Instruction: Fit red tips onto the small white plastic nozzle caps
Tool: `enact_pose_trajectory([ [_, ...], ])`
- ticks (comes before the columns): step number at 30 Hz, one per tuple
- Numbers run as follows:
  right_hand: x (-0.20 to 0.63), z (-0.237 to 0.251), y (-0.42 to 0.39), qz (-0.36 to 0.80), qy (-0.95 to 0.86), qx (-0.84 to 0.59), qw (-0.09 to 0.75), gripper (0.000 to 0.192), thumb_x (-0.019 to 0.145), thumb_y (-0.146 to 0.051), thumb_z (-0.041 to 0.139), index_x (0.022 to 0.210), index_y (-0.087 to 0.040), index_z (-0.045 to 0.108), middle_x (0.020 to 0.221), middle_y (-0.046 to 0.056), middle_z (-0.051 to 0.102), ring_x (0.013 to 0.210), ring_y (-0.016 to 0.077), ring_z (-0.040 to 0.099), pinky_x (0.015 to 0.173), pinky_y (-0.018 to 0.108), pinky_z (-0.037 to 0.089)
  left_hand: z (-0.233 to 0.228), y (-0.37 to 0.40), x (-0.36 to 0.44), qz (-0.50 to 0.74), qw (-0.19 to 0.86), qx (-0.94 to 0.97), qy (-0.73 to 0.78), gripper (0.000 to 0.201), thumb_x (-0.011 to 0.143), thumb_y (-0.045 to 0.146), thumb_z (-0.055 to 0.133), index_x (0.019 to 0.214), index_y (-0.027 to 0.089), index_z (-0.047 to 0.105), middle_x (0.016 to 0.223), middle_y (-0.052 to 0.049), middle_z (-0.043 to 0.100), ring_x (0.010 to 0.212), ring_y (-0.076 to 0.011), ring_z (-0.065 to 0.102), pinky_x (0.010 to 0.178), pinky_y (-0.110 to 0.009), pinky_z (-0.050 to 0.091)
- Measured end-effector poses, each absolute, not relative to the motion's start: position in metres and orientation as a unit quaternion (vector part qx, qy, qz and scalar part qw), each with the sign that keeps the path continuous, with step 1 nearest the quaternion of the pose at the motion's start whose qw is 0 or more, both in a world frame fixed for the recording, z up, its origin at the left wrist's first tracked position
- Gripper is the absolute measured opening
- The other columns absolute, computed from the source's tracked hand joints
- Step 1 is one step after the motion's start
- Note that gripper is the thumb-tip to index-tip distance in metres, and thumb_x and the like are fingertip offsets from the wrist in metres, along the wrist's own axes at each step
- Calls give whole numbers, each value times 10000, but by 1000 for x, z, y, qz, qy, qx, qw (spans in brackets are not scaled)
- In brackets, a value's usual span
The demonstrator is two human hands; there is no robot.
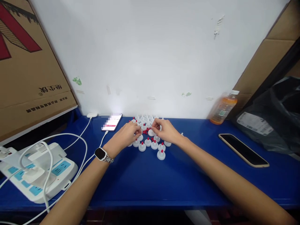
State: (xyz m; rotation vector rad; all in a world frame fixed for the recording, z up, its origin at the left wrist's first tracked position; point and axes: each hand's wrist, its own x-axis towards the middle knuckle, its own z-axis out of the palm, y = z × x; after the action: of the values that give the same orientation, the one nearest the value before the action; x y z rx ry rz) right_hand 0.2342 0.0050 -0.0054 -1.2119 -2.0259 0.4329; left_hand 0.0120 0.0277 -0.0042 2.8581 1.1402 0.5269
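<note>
Hands meet over a cluster of white caps with red tips on the blue counter: left hand and right hand each pinch a small piece, fingers curled. Lit phone lies left, dark phone and bottle right, power strip near left.

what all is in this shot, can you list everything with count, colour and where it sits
white caps: many, white, some with red tips, clustered mid-table by the wall
red bits: several, red, loose among the caps
table: one, blue
lit phone: one, screen on, left of the caps
dark phone: one, screen off, right side
bottle: one, orange drink, white cap, by the wall
power strip: one, white and blue, white cables plugged in, far left
cardboard box: one, brown, left
black bag: one, far right
watch: one, dark face, left wrist
left hand: over the caps
right hand: over the caps
</note>
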Motion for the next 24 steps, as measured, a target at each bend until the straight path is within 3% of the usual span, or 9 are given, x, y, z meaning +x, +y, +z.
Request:
enact_pose_trajectory([
  [8, 205, -9, 25, 220, -840, -421, 262, 79, 767, -113, 551, 763, -188, 574, 660, -25, 612, 591, 111, 542, 571, 234, 383, -3, 25, -1, 166, -1, 903, 396, 160, 883, 139, 540, 793, 179, 666, 836, -63, 643, 884, -234, 564, 769, -352, 464],
  [17, 198, -13, 26, 251, -836, -399, 280, 38, 824, -169, 572, 798, -180, 597, 717, -13, 643, 627, 109, 578, 604, 230, 410, -6, 22, -4, 210, 6, 898, 387, 167, 948, 285, 531, 999, 180, 650, 993, -72, 583, 978, -244, 550, 849, -390, 476],
  [24, 199, -21, 26, 178, -844, -406, 302, 38, 805, -151, 607, 797, -181, 630, 717, -10, 664, 648, 112, 576, 624, 232, 390, -7, 20, -5, 231, 44, 899, 369, 227, 965, 350, 493, 1064, 216, 648, 1050, -61, 603, 1014, -244, 550, 907, -410, 469],
])
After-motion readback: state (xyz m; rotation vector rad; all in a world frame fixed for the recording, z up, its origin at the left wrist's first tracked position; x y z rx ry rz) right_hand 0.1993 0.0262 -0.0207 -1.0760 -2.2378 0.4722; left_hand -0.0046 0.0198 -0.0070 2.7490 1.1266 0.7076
